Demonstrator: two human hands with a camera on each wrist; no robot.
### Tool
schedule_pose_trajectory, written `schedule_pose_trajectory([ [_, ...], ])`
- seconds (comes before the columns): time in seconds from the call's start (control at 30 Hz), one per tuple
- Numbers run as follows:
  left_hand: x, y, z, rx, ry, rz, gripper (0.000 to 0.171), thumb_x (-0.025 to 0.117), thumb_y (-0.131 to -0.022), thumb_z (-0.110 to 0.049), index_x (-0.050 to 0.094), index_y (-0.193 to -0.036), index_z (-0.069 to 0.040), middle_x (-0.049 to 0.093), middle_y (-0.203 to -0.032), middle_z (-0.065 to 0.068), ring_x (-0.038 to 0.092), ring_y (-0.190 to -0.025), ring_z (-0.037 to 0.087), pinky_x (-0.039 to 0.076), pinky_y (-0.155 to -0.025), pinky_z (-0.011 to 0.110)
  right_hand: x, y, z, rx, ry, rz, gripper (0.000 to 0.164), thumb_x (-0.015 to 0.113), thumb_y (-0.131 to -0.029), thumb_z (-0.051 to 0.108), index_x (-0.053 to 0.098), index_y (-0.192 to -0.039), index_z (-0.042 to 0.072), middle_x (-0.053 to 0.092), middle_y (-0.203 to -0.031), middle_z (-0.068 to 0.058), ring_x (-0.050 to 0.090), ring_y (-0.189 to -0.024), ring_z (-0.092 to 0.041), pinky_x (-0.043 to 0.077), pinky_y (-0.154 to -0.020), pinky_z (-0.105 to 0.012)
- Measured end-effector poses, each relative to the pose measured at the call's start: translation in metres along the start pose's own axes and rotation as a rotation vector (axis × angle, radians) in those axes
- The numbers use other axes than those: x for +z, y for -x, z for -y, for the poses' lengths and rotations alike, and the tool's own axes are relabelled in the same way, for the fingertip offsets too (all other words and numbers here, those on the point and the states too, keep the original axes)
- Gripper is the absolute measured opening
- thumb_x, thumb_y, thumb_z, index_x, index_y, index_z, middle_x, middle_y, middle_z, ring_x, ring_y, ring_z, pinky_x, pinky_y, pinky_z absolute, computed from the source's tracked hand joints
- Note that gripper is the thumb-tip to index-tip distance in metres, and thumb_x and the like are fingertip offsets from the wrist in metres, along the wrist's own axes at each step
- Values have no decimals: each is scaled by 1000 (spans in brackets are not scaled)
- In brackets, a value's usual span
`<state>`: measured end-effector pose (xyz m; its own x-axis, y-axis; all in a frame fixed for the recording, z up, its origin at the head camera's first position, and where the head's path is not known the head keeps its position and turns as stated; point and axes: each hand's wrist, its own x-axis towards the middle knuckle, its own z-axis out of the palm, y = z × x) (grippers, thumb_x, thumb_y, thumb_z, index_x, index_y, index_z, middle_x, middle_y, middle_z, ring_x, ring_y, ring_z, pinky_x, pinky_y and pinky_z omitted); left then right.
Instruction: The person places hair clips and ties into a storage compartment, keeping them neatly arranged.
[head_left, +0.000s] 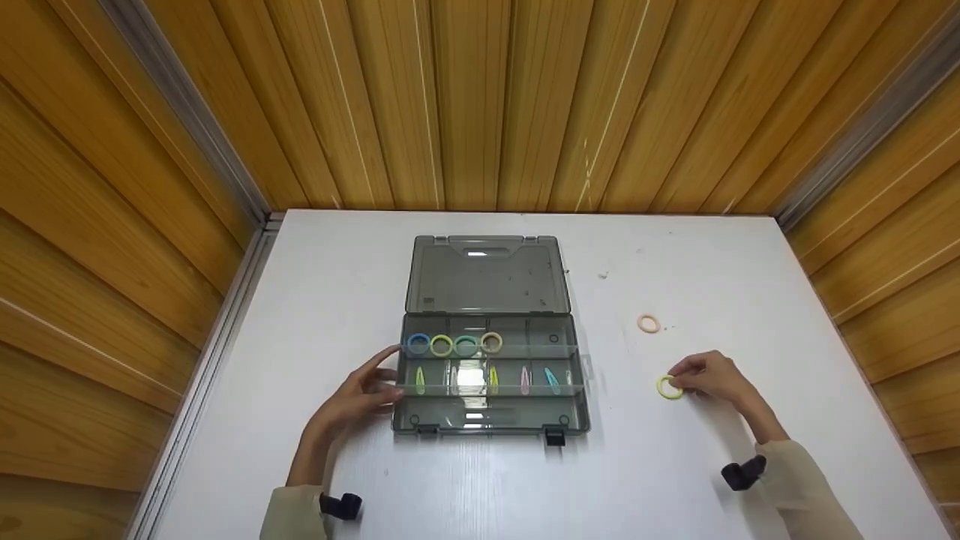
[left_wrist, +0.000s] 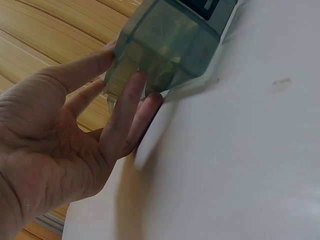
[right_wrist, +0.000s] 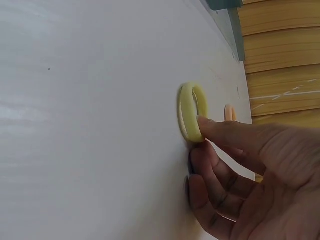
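On the white table stands a grey see-through compartment box [head_left: 491, 414] with its lid [head_left: 487, 277] laid back. Fingers of my left hand [head_left: 360, 390] touch the box's left wall, nearly straight; the left wrist view shows them against its side [left_wrist: 165, 45]. To the right of the box, my right hand [head_left: 712, 375] pinches a yellow hair tie [right_wrist: 187, 112] between thumb and fingers, close to the tabletop. Farther back lies a peach hair tie [head_left: 649, 323]. Several hair ties, among them a blue one [head_left: 418, 344], sit in the box's back row. Several snap hair clips [head_left: 553, 380] lie in the middle row.
The white table [head_left: 322, 285] ends at wood-patterned walls [head_left: 472, 105] at the back and sides. A black latch [head_left: 555, 437] juts from the box's front edge. Small specks [head_left: 604, 275] mark the tabletop behind the peach hair tie.
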<state>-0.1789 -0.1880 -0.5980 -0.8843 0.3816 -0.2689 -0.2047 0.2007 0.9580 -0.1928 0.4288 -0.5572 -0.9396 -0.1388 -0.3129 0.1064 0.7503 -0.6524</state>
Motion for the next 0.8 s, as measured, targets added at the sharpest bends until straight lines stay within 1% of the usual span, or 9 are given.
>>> schedule_pose_trajectory([
  [0.13,0,-1,-1,4,-10,-1,82,74,-95,-16,29,-163,-24,49,-141,30,66,-111,28,60,-95,49,0,-1,4,-8,-9,-19,27,77,-91,19,75,-105,-5,77,-94,-13,65,-73,-10,54,-61,-24],
  [0.23,0,-2,-1,9,-9,3,82,74,-95,-15,28,-163,-23,49,-140,30,67,-110,27,60,-95,49,1,-3,9,2,-45,-34,27,76,-91,18,74,-106,-5,77,-94,-12,67,-72,-11,54,-62,-24],
  [0.4,0,-2,0,15,-2,11,83,74,-94,-15,28,-163,-22,50,-139,31,67,-110,27,60,-95,49,2,-6,20,-21,-72,-44,27,73,-93,14,71,-109,-8,76,-92,-13,68,-73,-14,55,-61,-24],
  [0.47,1,-2,0,17,-2,12,83,73,-95,-15,28,-163,-22,50,-139,31,67,-109,27,60,-94,49,2,-8,26,-37,-87,-45,27,71,-95,13,70,-110,-9,76,-93,-16,69,-73,-14,55,-60,-24],
  [0.5,1,-2,0,18,-2,12,82,73,-95,-14,28,-163,-22,50,-139,31,67,-109,27,60,-94,48,1,-6,34,-39,-100,-41,27,70,-95,12,69,-111,-10,76,-94,-19,70,-74,-15,55,-61,-24],
  [0.6,1,-3,0,19,-6,10,82,73,-95,-13,28,-163,-22,50,-138,31,67,-109,27,61,-93,48,2,-10,46,-61,-144,-31,29,70,-96,12,68,-112,-12,75,-95,-22,71,-74,-12,56,-62,-23],
  [0.7,0,-4,0,23,-19,10,81,72,-95,-14,28,-163,-22,50,-138,31,67,-108,26,61,-93,47,4,-15,59,-69,-171,-31,31,71,-96,13,67,-113,-12,75,-97,-24,71,-74,-10,57,-63,-22],
  [0.73,0,-4,0,23,-23,9,81,73,-95,-14,28,-163,-22,50,-138,30,67,-108,26,61,-93,47,5,-19,58,-79,-175,-36,31,72,-96,14,68,-113,-11,76,-97,-22,71,-74,-9,57,-63,-22],
  [0.8,-1,-4,0,23,-25,9,81,73,-95,-16,28,-163,-23,50,-138,30,67,-108,26,60,-94,47,8,-24,66,-106,-185,-43,30,72,-96,14,68,-113,-11,75,-98,-24,71,-74,-9,57,-63,-23],
])
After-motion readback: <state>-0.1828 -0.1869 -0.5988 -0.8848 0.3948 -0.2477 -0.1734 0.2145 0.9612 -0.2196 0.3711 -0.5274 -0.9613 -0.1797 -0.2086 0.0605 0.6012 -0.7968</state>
